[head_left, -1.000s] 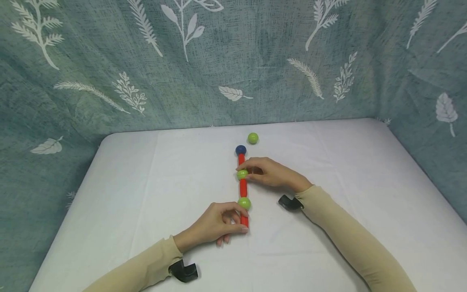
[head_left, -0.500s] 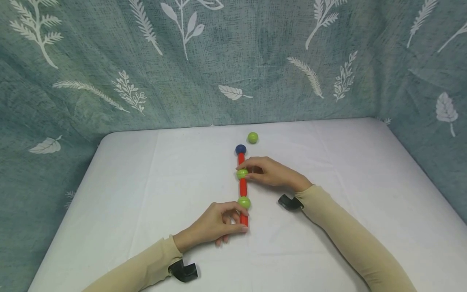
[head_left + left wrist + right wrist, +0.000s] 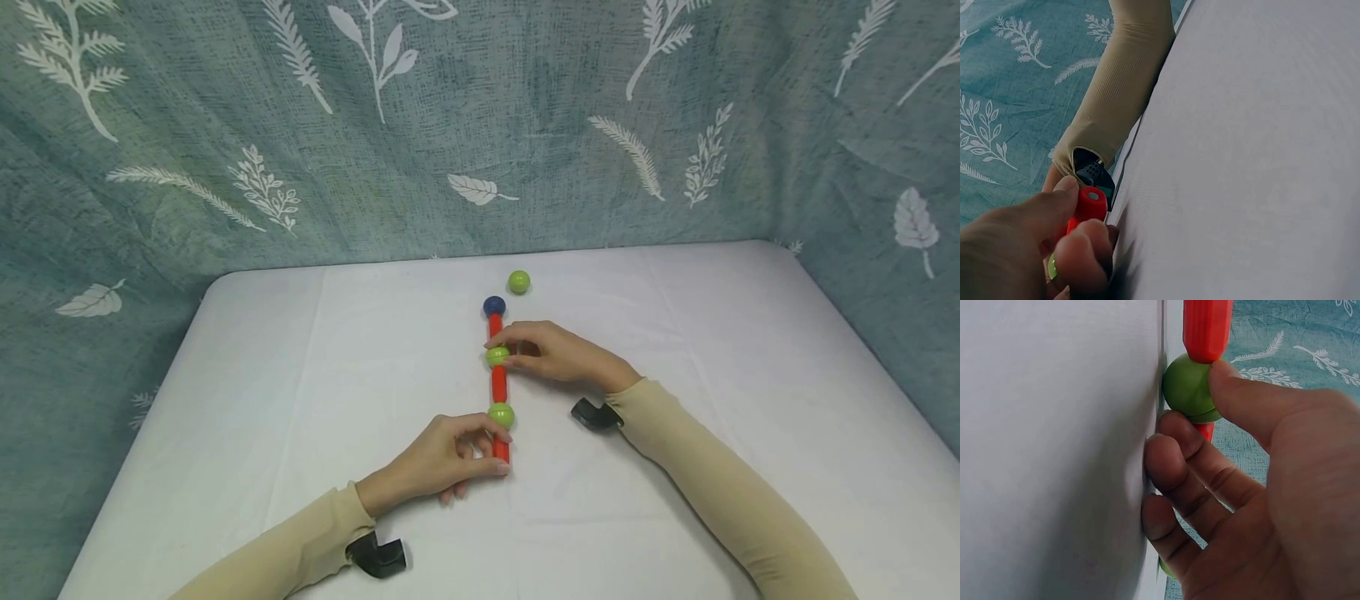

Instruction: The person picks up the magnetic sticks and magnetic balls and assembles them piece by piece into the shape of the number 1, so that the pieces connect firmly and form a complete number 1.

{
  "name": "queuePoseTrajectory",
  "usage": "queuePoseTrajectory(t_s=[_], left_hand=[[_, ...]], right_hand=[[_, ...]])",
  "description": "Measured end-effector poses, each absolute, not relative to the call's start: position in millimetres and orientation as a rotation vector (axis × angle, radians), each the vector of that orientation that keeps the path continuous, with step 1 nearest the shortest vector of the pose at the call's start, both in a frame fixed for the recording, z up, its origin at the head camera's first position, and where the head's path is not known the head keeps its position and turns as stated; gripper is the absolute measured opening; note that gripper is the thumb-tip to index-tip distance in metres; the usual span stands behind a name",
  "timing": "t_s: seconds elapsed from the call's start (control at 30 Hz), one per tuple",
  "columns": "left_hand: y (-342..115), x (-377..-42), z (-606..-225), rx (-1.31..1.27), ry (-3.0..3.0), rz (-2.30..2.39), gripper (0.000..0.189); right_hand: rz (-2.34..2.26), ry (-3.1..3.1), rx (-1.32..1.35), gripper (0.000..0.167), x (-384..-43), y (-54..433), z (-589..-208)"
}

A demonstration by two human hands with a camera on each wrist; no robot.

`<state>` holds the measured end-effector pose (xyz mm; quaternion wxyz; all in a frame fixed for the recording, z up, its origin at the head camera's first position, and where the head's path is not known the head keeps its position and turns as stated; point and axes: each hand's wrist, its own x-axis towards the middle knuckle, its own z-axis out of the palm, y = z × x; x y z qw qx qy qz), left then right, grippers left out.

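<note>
A straight chain of red rods and balls lies on the white table, running away from me. Its far end is a blue ball (image 3: 494,307); a red rod, a green ball (image 3: 497,357), a middle red rod (image 3: 499,384), a second green ball (image 3: 501,415) and a near red rod (image 3: 501,451) follow. My left hand (image 3: 438,457) pinches the near rod between thumb and fingers; in the left wrist view a silvery disc shows on that rod's end (image 3: 1093,196). My right hand (image 3: 558,357) pinches the farther green ball, its thumb at the ball's seam in the right wrist view.
A loose green ball (image 3: 519,282) rests beyond the blue ball, near the table's back edge. The white-covered table (image 3: 360,350) meets a green leaf-patterned curtain (image 3: 420,167) behind and at the sides. Black wrist mounts (image 3: 377,557) stick out under both sleeves.
</note>
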<state>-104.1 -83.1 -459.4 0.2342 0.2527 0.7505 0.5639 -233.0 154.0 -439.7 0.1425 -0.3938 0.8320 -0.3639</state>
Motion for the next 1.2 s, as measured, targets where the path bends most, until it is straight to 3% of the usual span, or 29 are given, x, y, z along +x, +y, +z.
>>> queuePoseTrajectory(t_s=[0.73, 1.2], left_hand=[[-85.6, -108.5, -459.7, 0.728, 2.071, 1.578, 0.043], [-88.5, -109.7, -456.7, 0.742, 2.014, 1.626, 0.040]], right_hand=[[-1.091, 2.385, -1.160, 0.035, -235.8, 151.3, -437.8], [-1.090, 2.451, -1.131, 0.036, -239.3, 154.1, -435.5]])
